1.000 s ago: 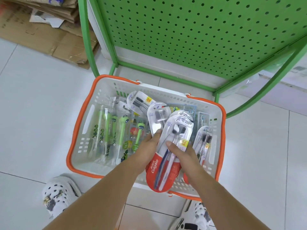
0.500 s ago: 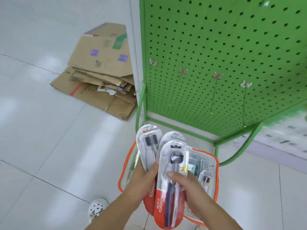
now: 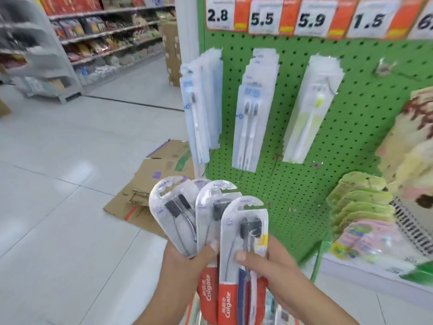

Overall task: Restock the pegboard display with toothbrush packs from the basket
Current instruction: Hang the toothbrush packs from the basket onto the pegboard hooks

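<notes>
At six o'clock in the head view, both hands have come up out of the white plastic basket with the orange rim (image 3: 194,310), of which only a sliver now shows beneath the wrists, and the view has swung from the floor up to the green perforated pegboard display (image 3: 365,109). A second ago the hands were down among the packs in the basket; now they hold them level with the lower pegs.

The left hand (image 3: 187,261) has its grip pressed around a fan of clear-fronted, red-based toothbrush blister packs (image 3: 185,216), thumb across their fronts. The right hand (image 3: 267,261) pinches the foremost red-based toothbrush pack (image 3: 243,233), thumb on its front, fingers behind, seemingly drawing it off the fan.

Up at twelve o'clock hang three columns of pale, blurred toothbrush packs (image 3: 253,109) under a row of white and orange price cards (image 3: 262,18). Bare metal peg hooks (image 3: 277,158) show on the board just above the held packs, toward one o'clock.

So picking looks done for this batch and hanging seems to be next: each pack's cut-out hanger slot must be threaded onto a free hook. Which hook suits this brand I cannot tell, as the blur hides the labels.
</notes>
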